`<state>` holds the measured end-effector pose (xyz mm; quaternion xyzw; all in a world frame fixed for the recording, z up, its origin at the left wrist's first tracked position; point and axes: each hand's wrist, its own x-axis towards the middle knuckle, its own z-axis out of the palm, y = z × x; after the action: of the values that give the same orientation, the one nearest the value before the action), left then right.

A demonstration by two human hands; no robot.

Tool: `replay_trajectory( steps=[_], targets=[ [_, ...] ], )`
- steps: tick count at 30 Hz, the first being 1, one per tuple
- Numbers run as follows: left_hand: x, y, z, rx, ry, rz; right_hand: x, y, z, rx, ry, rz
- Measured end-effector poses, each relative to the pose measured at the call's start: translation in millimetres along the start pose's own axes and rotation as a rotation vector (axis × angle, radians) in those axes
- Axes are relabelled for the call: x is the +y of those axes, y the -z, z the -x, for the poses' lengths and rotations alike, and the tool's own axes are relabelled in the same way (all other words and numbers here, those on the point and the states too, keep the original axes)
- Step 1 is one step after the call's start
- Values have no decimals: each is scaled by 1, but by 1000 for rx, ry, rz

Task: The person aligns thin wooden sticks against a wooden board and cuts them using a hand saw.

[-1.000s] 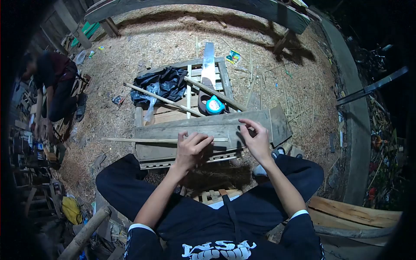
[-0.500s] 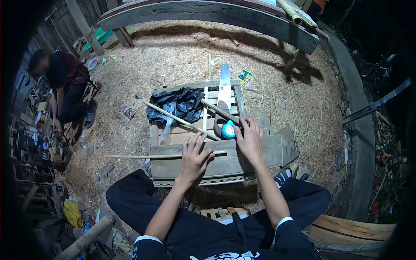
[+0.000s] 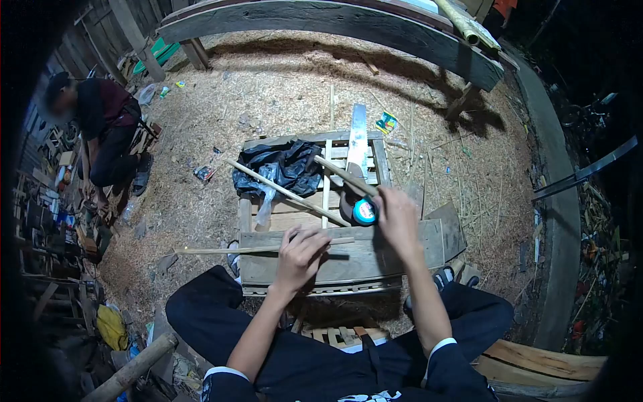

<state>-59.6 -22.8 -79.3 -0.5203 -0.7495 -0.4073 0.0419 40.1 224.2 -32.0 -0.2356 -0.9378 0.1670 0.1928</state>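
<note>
My left hand (image 3: pixel 301 258) is closed around a thin wooden stick (image 3: pixel 228 250), above a wide grey plank (image 3: pixel 415 244). The stick's right end casts a shadow on that plank. My right hand (image 3: pixel 400 224) has its fingers curled on the near end of a thicker wooden stick (image 3: pixel 340 173), which slants up to the left. Beside those fingers sits a blue tape measure (image 3: pixel 364 211). A handsaw (image 3: pixel 358 130) lies behind it, its dark handle partly hidden under the thicker stick. Another pale stick (image 3: pixel 268 182) crosses a black plastic bag (image 3: pixel 295 167) on the slatted wooden stand (image 3: pixel 383 167).
A long wooden bench (image 3: pixel 321 30) spans the far side, with a bamboo pole (image 3: pixel 459 23) on top. At left a person (image 3: pixel 110 127) crouches by scattered clutter. Wood shavings (image 3: pixel 268 94) cover the ground. Curved boards (image 3: pixel 542 362) lie at lower right.
My left fingers have curled from lying spread to gripping the thin stick, which has risen slightly. My right hand has closed over the thicker stick's end. The view has shifted slightly.
</note>
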Motion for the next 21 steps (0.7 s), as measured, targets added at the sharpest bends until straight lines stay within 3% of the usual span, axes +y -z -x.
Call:
replay_trajectory(
  steps=[1, 5, 7, 9, 13, 17, 18, 21],
  targets=[
    [0, 3, 1, 1, -1, 5, -15, -5, 6, -22, -56, -31],
    [5, 13, 1, 35, -52, 25, -32, -35, 21, -49, 158, -469],
    [3, 14, 4, 6, -42, -7, -31, -28, 26, -76, 173, -342],
    [1, 14, 5, 5, -32, -18, -31, -26, 30, 39, 34, -239],
    [1, 16, 2, 4, -25, 10, -29, -34, 33, 62, -48, -96],
    [2, 21, 3, 13, -36, 43, -19, -42, 30, 74, -106, -259],
    [3, 23, 2, 34, -41, 71, -26, -45, 31, 209, -99, -224],
    [2, 30, 4, 74, -5, 97, -34, -41, 31, 158, -34, -284]
  ],
)
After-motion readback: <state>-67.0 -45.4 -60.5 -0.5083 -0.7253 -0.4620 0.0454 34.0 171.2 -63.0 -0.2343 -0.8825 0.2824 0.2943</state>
